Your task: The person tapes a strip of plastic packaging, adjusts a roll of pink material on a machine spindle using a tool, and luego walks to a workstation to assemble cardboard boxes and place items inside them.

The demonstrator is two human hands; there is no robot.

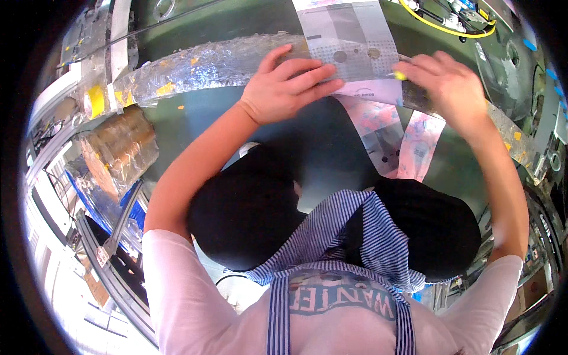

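Seen from the head camera, a seated person in a white T-shirt and blue-striped apron works at a dark green table (195, 121), both hands on a grey perforated sheet (346, 50) at the upper centre of the frame. The left hand (287, 86) lies open and flat, fingers spread, pressing the sheet's lower left edge down; the right hand (447, 83), blurred by motion, appears to pinch a small yellow-tipped tool (400, 75) against the sheet's right edge, though its exact grip cannot be told. The sheet lies across a long strip of crinkled clear plastic wrap (201, 68) that curves from upper left toward centre, dotted with small yellow tabs. Judging by how things lie, the work looks part-way through: the sheet is placed and held, but its edge is not yet finished, and loose pale backing strips with pink print (421, 145) hang off the table's near edge, just below the hands. At left, a yellow tape roll (93, 100) sits by the wrap's end, and below it a clear-wrapped bundle of brown rolls (121, 148) rests at middle left. A yellow cable (444, 26) loops at upper right beside small white fittings. Small blue labels (529, 44) mark the equipment along the right rim.
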